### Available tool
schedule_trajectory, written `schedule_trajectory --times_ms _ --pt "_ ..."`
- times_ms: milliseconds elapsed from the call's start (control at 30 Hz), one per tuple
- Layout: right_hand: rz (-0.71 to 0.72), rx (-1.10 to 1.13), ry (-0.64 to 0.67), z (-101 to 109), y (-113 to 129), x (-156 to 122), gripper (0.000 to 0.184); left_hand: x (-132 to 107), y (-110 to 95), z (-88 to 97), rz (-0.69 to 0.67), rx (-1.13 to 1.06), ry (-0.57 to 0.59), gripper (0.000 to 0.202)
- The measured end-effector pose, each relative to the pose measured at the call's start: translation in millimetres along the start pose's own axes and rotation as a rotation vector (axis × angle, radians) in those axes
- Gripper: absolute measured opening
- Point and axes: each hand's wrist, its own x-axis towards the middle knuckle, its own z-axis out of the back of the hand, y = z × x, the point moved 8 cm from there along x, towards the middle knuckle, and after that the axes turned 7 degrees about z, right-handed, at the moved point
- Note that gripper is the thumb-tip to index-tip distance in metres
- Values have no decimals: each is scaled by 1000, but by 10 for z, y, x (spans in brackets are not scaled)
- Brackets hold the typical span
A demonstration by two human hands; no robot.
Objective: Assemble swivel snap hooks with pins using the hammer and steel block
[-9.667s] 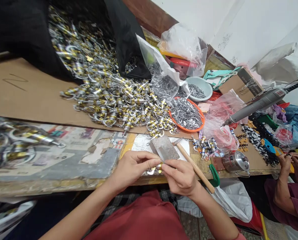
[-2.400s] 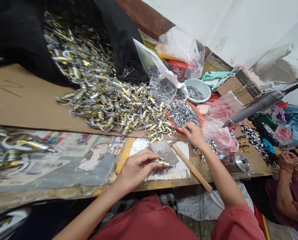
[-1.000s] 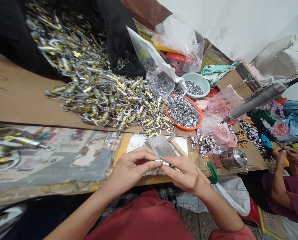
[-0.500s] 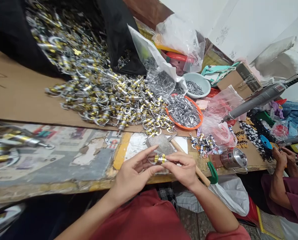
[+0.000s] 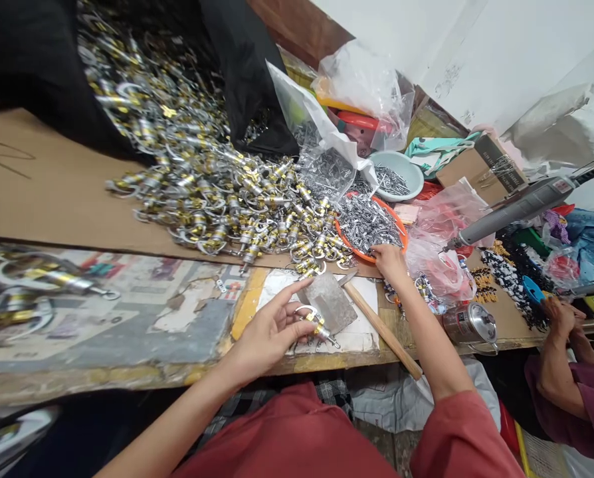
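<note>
My left hand (image 5: 270,335) pinches a silver-and-gold keychain (image 5: 321,328) between thumb and fingers. A curved hook stands at its upper end and a small ring at its lower right end. Just behind it a grey metal block (image 5: 331,304) rests on white paper. My right hand (image 5: 391,263) reaches to the near rim of an orange basket (image 5: 403,232) heaped with small silver metal pieces (image 5: 369,222). Its fingers are bent down at the pieces, and their tips are partly hidden. To the right of the block lies a hammer (image 5: 383,330) with a wooden handle.
A large pile of similar keychains (image 5: 217,199) spills from a black bag (image 5: 250,79). Behind the basket stands a pale bowl (image 5: 416,182) of metal pins. A grey electric screwdriver (image 5: 516,211) hangs at right, above a metal mug (image 5: 469,325). Another person's hands (image 5: 563,318) work at far right.
My right hand has let go of the keychain and moved away to the orange basket. The keychain stays in my left hand, now tilted down to the right. The view has shifted slightly.
</note>
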Motion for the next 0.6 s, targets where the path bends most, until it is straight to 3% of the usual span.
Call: schedule_trajectory --times_ms 133,333,433,600 --pt "-12 23 -32 -55 -65 88 12 60 53 -8 65 -51 69 77" --pt "-16 90 -97 170 6 86 13 107 101 33 122 -135 75 82" --pt "34 175 -34 189 345 -99 15 103 99 30 113 -134 82 79" --pt "330 289 351 21 1298 -629 9 101 87 38 91 -114 77 77"
